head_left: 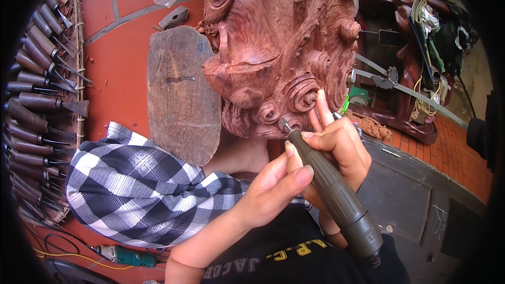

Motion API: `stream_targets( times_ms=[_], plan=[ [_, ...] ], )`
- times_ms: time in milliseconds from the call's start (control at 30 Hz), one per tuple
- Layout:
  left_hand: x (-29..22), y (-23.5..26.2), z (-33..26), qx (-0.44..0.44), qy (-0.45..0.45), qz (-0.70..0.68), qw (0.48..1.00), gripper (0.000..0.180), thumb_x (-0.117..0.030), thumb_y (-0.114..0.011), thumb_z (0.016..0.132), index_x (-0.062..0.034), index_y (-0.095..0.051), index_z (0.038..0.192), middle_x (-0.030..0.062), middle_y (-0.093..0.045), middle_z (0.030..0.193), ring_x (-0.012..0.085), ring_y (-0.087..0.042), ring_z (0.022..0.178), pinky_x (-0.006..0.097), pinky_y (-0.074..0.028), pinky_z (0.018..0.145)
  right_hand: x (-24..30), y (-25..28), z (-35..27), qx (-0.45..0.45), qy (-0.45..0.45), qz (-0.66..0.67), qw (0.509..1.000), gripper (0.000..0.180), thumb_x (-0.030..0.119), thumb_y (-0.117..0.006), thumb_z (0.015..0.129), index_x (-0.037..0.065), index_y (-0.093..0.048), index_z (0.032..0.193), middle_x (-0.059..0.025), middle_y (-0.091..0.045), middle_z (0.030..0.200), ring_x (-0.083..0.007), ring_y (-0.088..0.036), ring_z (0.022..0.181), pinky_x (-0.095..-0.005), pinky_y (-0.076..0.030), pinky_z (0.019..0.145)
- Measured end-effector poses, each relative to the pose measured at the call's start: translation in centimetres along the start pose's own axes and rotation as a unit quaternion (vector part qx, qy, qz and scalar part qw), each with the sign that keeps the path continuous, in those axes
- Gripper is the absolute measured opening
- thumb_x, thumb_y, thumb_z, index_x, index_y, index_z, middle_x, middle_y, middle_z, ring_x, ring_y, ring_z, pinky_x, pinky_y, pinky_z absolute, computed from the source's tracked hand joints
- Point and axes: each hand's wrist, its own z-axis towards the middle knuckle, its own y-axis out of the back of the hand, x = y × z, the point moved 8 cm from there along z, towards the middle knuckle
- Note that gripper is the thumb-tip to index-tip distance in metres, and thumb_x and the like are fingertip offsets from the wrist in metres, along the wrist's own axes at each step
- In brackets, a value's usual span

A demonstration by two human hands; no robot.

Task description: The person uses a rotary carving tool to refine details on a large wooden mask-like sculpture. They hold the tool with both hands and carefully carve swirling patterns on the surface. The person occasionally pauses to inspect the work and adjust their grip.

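Observation:
A large reddish-brown wood carving (294,37) with swirling scrolls stands before me. My right hand (344,150) is wrapped round a dark olive rotary carving handpiece (339,200), with two fingers stretched up against a carved scroll (304,94). The tool slants from lower right to upper left. Its metal tip (284,124) is at the carving's lower edge, beside a small curl (269,113); whether it touches the wood I cannot tell. My left hand (276,186) grips the handpiece's front part from the left, thumb and fingers against its side.
A rounded wooden board (184,94) leans by my leg, next to black-and-white plaid cloth (142,189). Many-handled chisels (39,100) fill a woven basket at left. A green power tool (129,256) with cords lies on the red tiles. A dark red carved stand (421,126) is at right.

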Motion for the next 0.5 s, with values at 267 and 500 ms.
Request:
stream_targets(
  times_ms=[267,500],
  plan=[
    [-0.2,-0.3,0.5,0.003,0.008,0.014,1.0,0.074,-0.041,-0.057,0.097,0.0027,-0.025,0.147,0.0132,-0.045,0.137,0.0205,-0.048,0.126,0.035,-0.04,0.104,-0.5,0.1,0.2,-0.007,0.001,-0.003,1.0,0.017,-0.008,-0.071,0.07,-0.004,-0.056,0.078,-0.0113,-0.052,0.071,-0.0198,-0.06,0.071,-0.053,-0.05,0.099],
    [0.0,-0.7,1.0,0.007,0.014,0.023,1.0,0.073,-0.042,-0.057,0.097,0.0052,-0.029,0.144,0.0135,-0.045,0.137,0.0206,-0.046,0.128,0.035,-0.038,0.107,-0.8,0.3,0.0,-0.012,-0.006,0.006,1.0,0.019,-0.007,-0.07,0.072,-0.003,-0.052,0.079,-0.0096,-0.051,0.073,-0.0155,-0.055,0.068,-0.0533,-0.05,0.1]
  ],
)
